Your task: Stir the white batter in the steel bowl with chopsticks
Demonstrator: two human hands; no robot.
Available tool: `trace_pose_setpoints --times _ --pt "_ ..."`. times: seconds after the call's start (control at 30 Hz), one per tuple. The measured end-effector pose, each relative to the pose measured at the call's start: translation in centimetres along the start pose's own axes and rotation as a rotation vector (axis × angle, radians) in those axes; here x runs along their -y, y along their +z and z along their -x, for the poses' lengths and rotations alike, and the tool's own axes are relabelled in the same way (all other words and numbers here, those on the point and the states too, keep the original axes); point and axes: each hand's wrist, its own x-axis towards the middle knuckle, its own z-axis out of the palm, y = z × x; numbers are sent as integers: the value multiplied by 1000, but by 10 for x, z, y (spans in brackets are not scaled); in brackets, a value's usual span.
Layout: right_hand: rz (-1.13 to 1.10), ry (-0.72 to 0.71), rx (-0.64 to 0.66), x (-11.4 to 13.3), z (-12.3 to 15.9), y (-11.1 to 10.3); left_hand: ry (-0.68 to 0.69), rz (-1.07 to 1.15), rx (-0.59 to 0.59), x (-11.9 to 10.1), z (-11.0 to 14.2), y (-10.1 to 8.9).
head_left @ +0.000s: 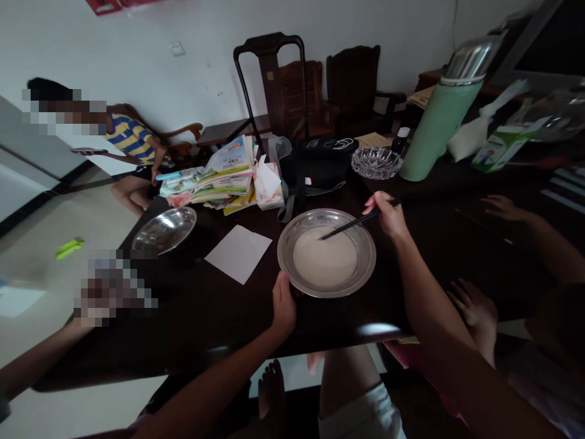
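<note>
Head view, clock centred on the metal bowl, which sits upright on the dark tabletop with pale liquid in it; I have the right hand at two o'clock, closed narrow around black chopsticks, fingers bent and bunched at the upper part; the lower tips reach down to the liquid near the middle; whether it is one stick or two pressed together I cannot tell.

Left hand at eight o'clock, thumb up against the bowl's outer rim; its other fingers are hidden from me, so I cannot tell how far it is spread or whether it grips.

Around them: white paper flat at nine o'clock; a second metal dish beyond it, towards ten; stacked books at eleven; black bag at twelve; cut-glass dish at one, beside a green thermos; a co-worker's hand at four o'clock, well apart from the bowl.
</note>
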Motion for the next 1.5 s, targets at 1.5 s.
trace_pose_setpoints --times 1.5 --pt "98 4 96 7 4 2 -20 88 28 12 -3 -2"
